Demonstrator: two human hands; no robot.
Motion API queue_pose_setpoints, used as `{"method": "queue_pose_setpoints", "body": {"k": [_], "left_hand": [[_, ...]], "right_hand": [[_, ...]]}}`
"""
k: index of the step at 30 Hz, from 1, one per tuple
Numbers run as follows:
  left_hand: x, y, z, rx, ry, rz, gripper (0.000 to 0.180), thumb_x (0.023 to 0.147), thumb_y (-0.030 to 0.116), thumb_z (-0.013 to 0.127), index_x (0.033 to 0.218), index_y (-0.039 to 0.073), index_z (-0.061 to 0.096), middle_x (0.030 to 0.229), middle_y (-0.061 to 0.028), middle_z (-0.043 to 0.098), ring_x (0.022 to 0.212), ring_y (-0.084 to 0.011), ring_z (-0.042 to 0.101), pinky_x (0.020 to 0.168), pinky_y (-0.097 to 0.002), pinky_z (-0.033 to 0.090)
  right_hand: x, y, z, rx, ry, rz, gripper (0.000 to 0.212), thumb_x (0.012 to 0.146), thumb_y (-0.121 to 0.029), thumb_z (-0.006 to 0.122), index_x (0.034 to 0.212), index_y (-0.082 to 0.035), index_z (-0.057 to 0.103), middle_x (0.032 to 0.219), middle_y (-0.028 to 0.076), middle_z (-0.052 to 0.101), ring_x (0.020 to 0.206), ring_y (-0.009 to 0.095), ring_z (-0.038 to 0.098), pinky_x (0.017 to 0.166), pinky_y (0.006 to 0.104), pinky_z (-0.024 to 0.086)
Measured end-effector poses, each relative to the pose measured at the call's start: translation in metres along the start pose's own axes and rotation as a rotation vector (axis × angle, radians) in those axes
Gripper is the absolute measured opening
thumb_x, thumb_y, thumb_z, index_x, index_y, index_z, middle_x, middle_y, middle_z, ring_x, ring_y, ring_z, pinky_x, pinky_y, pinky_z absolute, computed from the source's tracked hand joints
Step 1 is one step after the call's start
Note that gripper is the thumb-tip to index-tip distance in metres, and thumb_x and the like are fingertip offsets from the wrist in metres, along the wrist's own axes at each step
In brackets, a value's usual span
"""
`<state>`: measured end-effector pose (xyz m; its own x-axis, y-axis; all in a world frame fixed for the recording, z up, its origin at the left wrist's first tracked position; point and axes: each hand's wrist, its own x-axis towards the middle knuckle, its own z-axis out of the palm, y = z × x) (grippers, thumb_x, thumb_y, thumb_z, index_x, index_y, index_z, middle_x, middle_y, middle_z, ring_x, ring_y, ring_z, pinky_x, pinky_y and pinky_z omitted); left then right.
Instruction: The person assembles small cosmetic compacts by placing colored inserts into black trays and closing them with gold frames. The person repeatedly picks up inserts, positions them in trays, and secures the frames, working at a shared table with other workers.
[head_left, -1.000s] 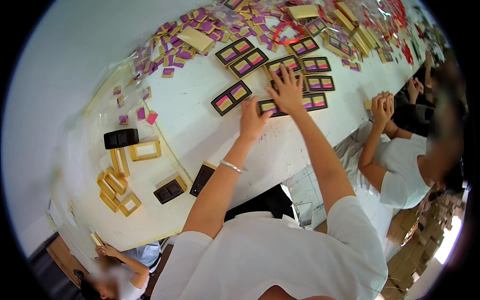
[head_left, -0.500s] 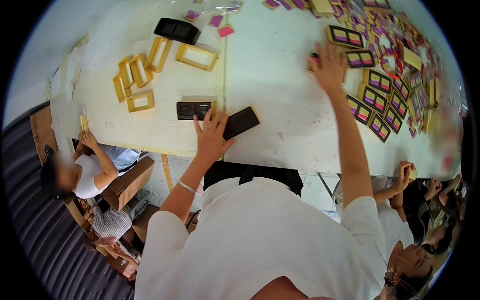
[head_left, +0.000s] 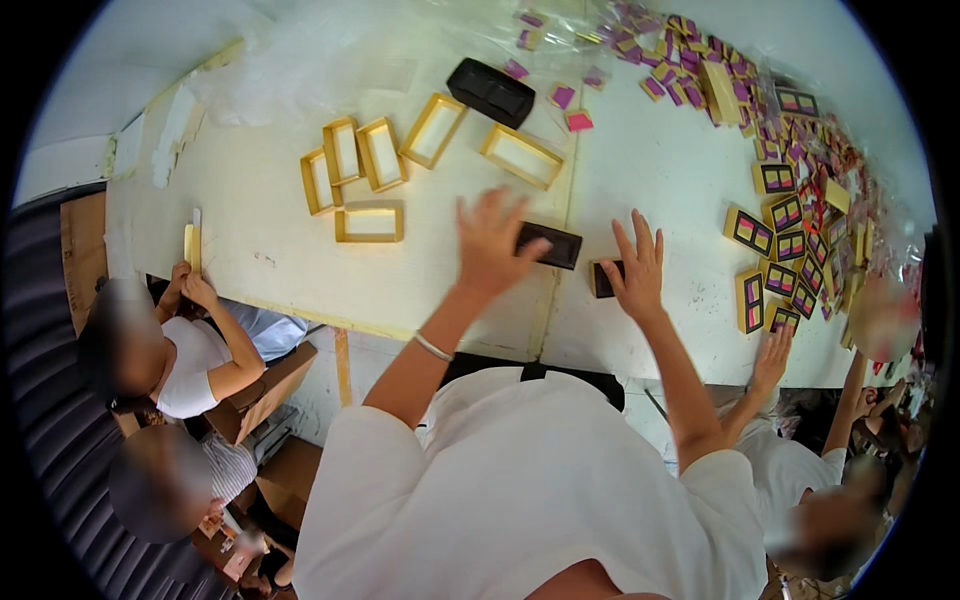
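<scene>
My left hand (head_left: 490,245) is spread over the table, its fingers slightly blurred. Its thumb lies over a black rectangular tray (head_left: 562,248), and I see nothing gripped. To the right of that tray, my right hand (head_left: 638,275) rests with fingers stretched out on a smaller-looking dark box (head_left: 602,279). The hand hides much of this box. Beyond the left hand lie several empty yellow rectangular frames (head_left: 369,224). Farther back stands a glossy black tray stack or holder (head_left: 490,92), whose exact kind I cannot tell.
Black-and-yellow boxes with pink and purple pieces (head_left: 750,230) crowd the right side. Loose pink, purple and yellow pieces (head_left: 680,75) are heaped behind them. A co-worker's hand (head_left: 772,355) reaches in at the right edge; another person holds a yellow strip (head_left: 192,248) at the left.
The view has shifted, so the table's things appear farther right. My right hand has come back from the filled boxes to the near dark box. My left hand has lifted or slid off the black tray's middle.
</scene>
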<state>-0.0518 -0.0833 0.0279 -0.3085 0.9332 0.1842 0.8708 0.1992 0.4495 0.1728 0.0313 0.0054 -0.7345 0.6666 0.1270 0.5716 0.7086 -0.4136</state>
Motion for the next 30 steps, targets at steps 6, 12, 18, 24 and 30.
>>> {"method": "queue_pose_setpoints", "body": {"k": [6,12,18,24,30], "left_hand": [[0.042,-0.124,-0.045,0.208,0.098,-0.197,0.067,0.075,0.04,0.067,0.131,0.013,0.042,0.132,-0.0161,0.04,0.126,-0.0342,0.032,0.105,-0.0585,0.011],[0.079,-0.14,-0.034,0.323,-0.258,-0.21,0.071,0.073,0.032,0.07,0.134,0.015,0.04,0.138,-0.0169,0.033,0.132,-0.0331,0.026,0.104,-0.0627,0.004],[0.079,-0.113,-0.028,0.068,-0.151,0.109,0.072,0.068,0.021,0.073,0.132,0.014,0.042,0.139,-0.0122,0.034,0.126,-0.0325,0.033,0.102,-0.055,0.019],[0.117,-0.078,0.005,0.05,-0.265,0.346,0.063,0.065,0.017,0.074,0.123,0.011,0.051,0.136,-0.0122,0.037,0.116,-0.0308,0.04,0.093,-0.0441,0.032],[0.107,-0.092,0.016,0.099,-0.134,0.441,0.056,0.066,0.017,0.074,0.118,0.011,0.056,0.132,-0.0122,0.038,0.113,-0.032,0.041,0.091,-0.0444,0.034]], "right_hand": [[0.118,-0.077,0.035,0.156,0.296,0.017,0.045,0.08,-0.025,0.066,0.118,-0.005,0.051,0.132,0.021,0.041,0.119,0.039,0.04,0.099,0.0459,0.032],[0.215,-0.089,0.055,-0.236,0.163,-0.174,0.018,0.074,-0.011,0.061,0.091,-0.006,0.058,0.098,0.009,0.054,0.097,0.028,0.05,0.081,0.041,0.039],[0.226,-0.064,0.036,-0.165,0.052,-0.16,0.004,0.072,-0.005,0.06,0.074,-0.005,0.056,0.078,0.01,0.052,0.082,0.029,0.053,0.072,0.0398,0.043],[0.223,-0.061,0.007,0.031,0.292,-0.185,0.012,0.075,-0.012,0.065,0.078,-0.004,0.056,0.077,0.012,0.054,0.078,0.032,0.053,0.066,0.0414,0.042],[0.143,-0.057,-0.047,0.977,0.32,0.563,0.024,0.093,-0.03,0.049,0.084,-0.008,0.052,0.073,-0.001,0.047,0.071,0.01,0.043,0.064,0.0274,0.036]]}}
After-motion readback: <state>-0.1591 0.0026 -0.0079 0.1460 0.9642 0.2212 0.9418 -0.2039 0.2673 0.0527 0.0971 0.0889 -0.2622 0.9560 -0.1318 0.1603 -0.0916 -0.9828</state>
